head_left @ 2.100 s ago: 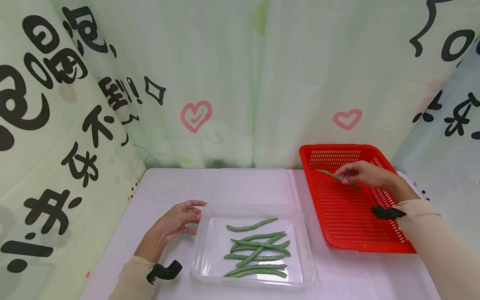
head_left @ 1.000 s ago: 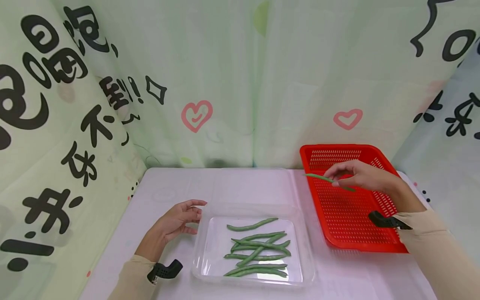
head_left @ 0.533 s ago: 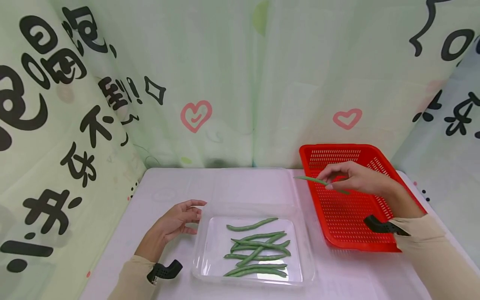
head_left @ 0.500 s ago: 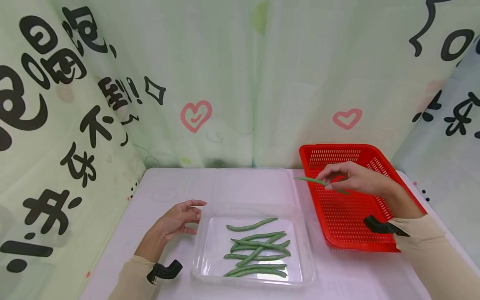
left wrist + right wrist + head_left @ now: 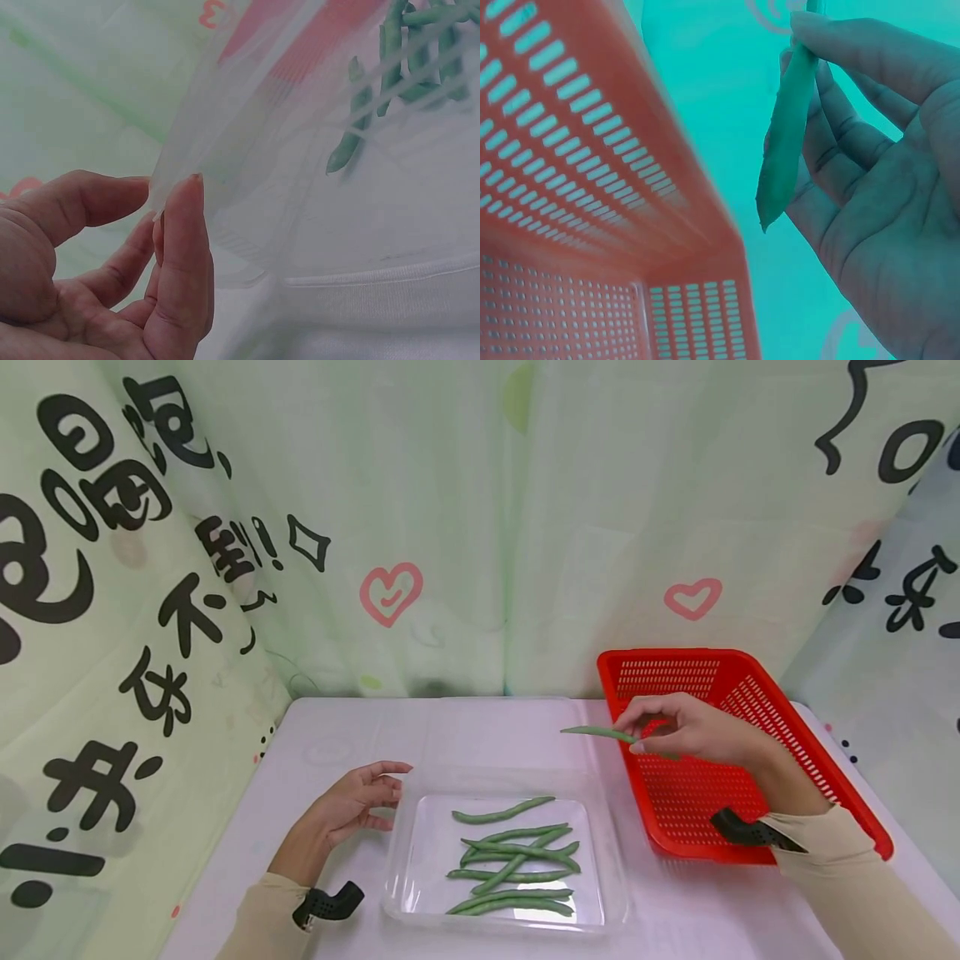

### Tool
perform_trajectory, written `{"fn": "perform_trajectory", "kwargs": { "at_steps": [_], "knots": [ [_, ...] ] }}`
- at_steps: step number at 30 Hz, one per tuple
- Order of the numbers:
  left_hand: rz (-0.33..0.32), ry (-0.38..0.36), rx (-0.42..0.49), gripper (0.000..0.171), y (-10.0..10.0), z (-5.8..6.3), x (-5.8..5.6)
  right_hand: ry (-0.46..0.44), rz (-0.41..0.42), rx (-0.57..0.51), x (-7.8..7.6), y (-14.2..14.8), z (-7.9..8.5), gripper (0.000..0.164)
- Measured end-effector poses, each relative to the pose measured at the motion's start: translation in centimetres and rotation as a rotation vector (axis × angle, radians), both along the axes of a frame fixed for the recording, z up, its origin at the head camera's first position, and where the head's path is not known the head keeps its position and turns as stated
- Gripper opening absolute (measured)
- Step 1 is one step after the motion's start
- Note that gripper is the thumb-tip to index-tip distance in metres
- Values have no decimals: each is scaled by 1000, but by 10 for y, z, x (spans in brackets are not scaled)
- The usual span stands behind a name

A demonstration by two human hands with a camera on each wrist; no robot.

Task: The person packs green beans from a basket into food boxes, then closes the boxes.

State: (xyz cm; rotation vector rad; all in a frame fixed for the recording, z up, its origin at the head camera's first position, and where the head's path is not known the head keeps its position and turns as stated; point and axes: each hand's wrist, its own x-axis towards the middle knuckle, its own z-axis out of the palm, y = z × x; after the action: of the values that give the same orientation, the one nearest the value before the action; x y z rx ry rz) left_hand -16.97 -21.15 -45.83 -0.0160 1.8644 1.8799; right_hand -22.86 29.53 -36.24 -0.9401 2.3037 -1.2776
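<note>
My right hand (image 5: pixel 686 731) pinches one green bean (image 5: pixel 596 731) between thumb and fingertips, above the left side of the red plastic basket (image 5: pixel 697 802). In the right wrist view one pointed end of that green bean (image 5: pixel 784 150) hangs below the thumb, beside the basket's slotted wall (image 5: pixel 570 90). With thumb and fingers, my left hand (image 5: pixel 360 802) grips the left rim of a clear plastic container (image 5: pixel 617 868). Several green beans (image 5: pixel 517 856) lie in the container, some crossing each other. The left wrist view shows the container's thin rim (image 5: pixel 161 184) between thumb and fingers.
A white-covered table (image 5: pixel 352 727) carries both containers, the basket at the right and the clear one in front. Pale green printed curtains (image 5: pixel 450 527) hang behind and at the sides. No beans are visible in the uncovered part of the basket.
My right hand has moved left with the bean, from over the middle of the basket to its left side; the bean now sticks out past the rim. The left hand and container stay put.
</note>
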Motion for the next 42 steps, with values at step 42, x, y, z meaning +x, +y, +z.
{"fn": "perform_trajectory", "kwargs": {
  "at_steps": [42],
  "knots": [
    [8, -5, -12, 50, -1, -1, 0, -32, 154, -49, 35, -75, -19, 20]
  ]
}}
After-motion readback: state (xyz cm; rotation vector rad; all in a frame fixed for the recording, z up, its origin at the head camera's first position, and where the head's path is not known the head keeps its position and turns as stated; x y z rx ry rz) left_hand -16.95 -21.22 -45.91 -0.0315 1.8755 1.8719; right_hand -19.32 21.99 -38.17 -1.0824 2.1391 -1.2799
